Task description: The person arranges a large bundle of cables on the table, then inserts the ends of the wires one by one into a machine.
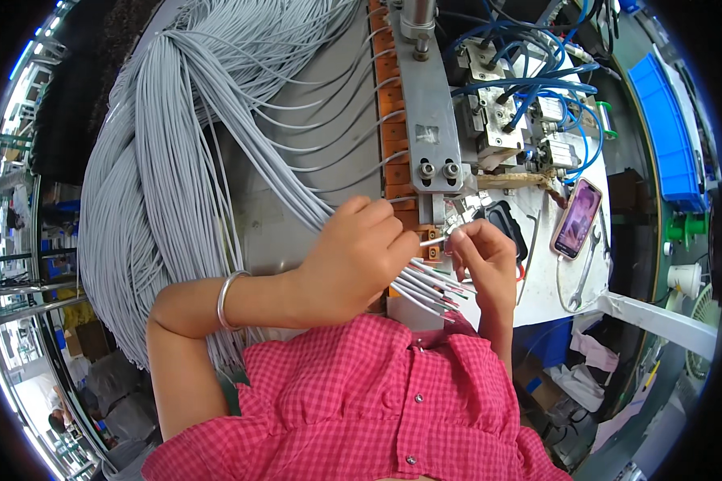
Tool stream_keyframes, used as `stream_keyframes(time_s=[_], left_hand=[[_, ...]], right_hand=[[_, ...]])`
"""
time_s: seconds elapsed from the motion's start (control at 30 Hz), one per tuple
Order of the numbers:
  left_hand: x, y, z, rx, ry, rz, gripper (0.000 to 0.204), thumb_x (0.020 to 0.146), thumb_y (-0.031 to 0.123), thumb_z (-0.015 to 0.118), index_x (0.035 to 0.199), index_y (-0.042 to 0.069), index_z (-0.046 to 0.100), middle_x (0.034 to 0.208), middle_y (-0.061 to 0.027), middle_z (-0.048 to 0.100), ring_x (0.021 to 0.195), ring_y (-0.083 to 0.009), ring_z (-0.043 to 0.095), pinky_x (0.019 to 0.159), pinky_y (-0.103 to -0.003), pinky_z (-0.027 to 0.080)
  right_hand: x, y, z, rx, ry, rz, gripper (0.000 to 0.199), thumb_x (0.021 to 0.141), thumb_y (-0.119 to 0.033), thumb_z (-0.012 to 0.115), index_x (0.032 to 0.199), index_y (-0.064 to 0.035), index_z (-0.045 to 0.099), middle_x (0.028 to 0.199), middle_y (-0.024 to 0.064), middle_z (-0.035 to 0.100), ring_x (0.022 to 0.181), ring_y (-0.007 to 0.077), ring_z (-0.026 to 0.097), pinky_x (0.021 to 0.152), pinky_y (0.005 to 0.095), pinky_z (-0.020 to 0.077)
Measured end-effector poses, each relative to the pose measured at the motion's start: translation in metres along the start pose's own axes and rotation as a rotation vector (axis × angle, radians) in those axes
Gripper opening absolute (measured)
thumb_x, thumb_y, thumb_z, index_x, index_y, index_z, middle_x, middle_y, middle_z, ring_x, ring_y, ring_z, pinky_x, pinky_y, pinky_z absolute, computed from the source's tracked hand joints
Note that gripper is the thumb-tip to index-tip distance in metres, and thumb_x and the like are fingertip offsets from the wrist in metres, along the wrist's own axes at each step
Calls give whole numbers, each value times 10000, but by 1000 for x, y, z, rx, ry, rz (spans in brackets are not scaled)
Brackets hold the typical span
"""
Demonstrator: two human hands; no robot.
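A bundle of grey cables (425,290) passes through my left hand (359,258), which is closed around it in a fist. Their stripped ends, with small red, green and white wires, fan out below and right of the fist. One single cable (431,241) sticks out from the left fist toward my right hand (483,258). The right thumb and forefinger pinch at its tip, and the fingers partly hide it. Just behind both hands is a row of orange blocks (396,152) with single cables lying across to it.
A large heap of grey cables (164,160) covers the left of the table. Beyond my hands stands a metal press plate (429,104) beside valves with blue air hoses (529,84). To the right lie a phone (578,218), a wrench (587,268) and a blue bin (666,128).
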State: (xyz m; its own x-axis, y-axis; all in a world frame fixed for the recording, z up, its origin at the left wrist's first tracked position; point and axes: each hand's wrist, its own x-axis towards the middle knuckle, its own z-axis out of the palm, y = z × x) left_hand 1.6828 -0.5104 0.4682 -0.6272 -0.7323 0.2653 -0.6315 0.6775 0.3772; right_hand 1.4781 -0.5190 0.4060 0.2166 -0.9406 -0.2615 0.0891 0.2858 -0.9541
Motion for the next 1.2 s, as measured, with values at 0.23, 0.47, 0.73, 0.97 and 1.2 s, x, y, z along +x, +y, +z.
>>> stream_keyframes(time_s=[0.23, 0.47, 0.73, 0.97, 1.2], left_hand=[[-4, 2, 0, -13, -67, -78, 215, 518, 43, 593, 706, 46, 489, 659, -70, 446, 716, -242, 460, 679, -359, 350], [-1, 1, 1, 55, -22, -9, 207, 516, 37, 584, 686, 58, 469, 636, -63, 443, 694, -239, 453, 660, -350, 344], [-4, 3, 5, 66, -16, -24, 182, 531, 22, 579, 681, 55, 480, 631, -59, 448, 689, -231, 459, 663, -349, 354], [-5, 5, 4, 118, -15, -13, 145, 562, 52, 590, 658, 59, 482, 624, -56, 447, 682, -219, 461, 666, -346, 363], [-6, 1, 9, 128, 5, 1, 141, 574, 64, 592, 687, 46, 510, 624, -55, 445, 681, -216, 462, 674, -349, 368]], right_hand=[[3, -5, -7, 97, -228, 170, 128, 873, -129, 561, 812, -25, 518, 618, -2, 531, 460, 14, 405, 380, 173, 288], [-7, -9, 1, 147, -50, 136, 116, 861, -123, 545, 788, -40, 513, 567, -41, 425, 427, 9, 299, 376, 178, 197], [6, -12, -8, 14, -205, 201, 111, 861, -121, 546, 784, -47, 515, 575, -69, 422, 471, 0, 310, 412, 173, 213], [-5, -20, 2, -15, -146, 59, 106, 874, -75, 535, 792, -17, 502, 628, -65, 459, 563, -8, 393, 479, 154, 268], [-1, -10, -2, -94, -127, 113, 109, 868, -118, 555, 803, -40, 515, 600, -68, 451, 496, -5, 346, 435, 168, 234]])
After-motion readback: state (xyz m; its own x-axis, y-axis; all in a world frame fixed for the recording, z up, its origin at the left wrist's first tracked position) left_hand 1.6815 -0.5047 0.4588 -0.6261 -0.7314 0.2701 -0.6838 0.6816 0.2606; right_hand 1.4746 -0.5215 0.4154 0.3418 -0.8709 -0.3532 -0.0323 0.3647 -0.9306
